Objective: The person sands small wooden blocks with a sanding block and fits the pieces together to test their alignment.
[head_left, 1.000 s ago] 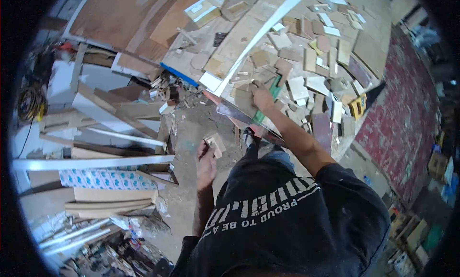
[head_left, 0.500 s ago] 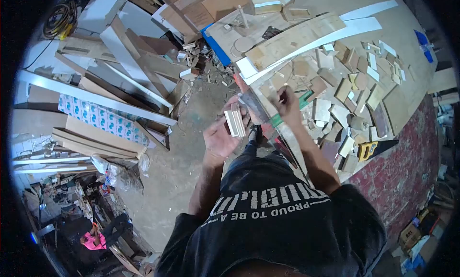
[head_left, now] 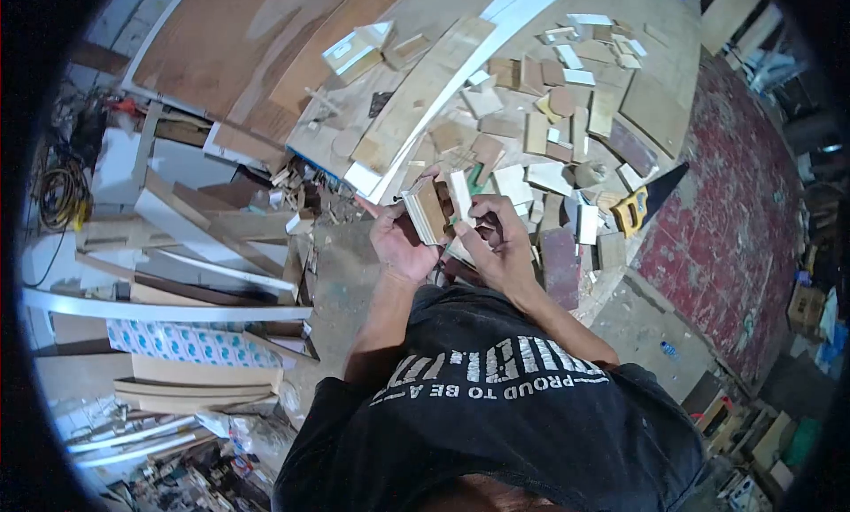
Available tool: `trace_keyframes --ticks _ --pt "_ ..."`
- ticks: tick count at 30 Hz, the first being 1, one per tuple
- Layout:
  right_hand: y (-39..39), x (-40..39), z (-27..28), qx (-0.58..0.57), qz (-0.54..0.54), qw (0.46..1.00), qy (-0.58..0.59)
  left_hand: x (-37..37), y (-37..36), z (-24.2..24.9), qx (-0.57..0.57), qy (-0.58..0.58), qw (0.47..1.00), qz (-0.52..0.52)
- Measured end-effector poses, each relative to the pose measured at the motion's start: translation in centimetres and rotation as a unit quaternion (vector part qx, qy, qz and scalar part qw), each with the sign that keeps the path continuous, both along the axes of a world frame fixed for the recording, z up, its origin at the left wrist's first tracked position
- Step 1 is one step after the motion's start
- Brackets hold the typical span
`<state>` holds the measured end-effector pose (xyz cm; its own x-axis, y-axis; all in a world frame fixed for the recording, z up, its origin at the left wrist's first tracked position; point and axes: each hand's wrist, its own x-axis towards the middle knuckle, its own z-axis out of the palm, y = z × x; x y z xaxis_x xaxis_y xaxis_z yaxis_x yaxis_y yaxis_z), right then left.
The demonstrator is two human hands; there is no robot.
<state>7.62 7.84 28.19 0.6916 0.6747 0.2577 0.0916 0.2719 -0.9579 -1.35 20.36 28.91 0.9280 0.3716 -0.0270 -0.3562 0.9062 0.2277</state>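
the left hand [head_left: 403,244], half open, cradled 1 layered wooden block [head_left: 426,213]; the right hand [head_left: 506,246], fingers curled, pinched 1 pale wooden piece [head_left: 460,197] beside it, near the worktop's [head_left: 642,5] near edge; the yellow-handled saw [head_left: 631,213] lay at its right edge.

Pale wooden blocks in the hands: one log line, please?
left hand: holds tan layered wooden block | right hand: holds pale flat wooden piece

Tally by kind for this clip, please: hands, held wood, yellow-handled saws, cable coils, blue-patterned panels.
Hands: 2 (left hand, right hand)
Held wood: 2 (layered stack, pale block)
Yellow-handled saw: 1
Cable coil: 1
Blue-patterned panel: 1
Total: 7
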Motion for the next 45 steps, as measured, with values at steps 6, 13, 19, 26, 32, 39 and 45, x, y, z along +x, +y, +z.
trace_keyframes --ticks 6,13,19,26,32,39,45 --pt "-3.4 1.8 -0.2 -0.013 -0.023 0.999 0.045 3.3 -3.1 1.2 -0.007 0.138 0.990 0.023" --pt "-6.7 2.9 0.5 -0.056 -0.033 0.997 0.052 5.4 -5.3 0.6 0.026 0.125 0.992 -0.006" --pt "-7.8 3.9 -1.3 -0.001 -0.080 0.996 0.044 6.4 -7.2 0.3 0.025 0.088 0.995 -0.033" --pt "-9.3 4.2 -1.6 0.002 -0.078 0.994 0.081 6.8 -9.2 0.4 0.054 0.129 0.990 -0.012" --pt "-9.5 4.3 -0.8 0.028 -0.062 0.990 0.122 6.7 -9.7 0.7 0.181 0.145 0.972 -0.031" --pt "-9.1 3.7 0.2 -0.042 -0.027 0.979 0.197 5.9 -8.9 0.5 0.433 0.152 0.887 0.039" --pt "-7.9 2.7 1.2 -0.011 -0.034 0.987 0.158 4.8 -7.5 2.0 0.414 0.128 0.900 0.055"
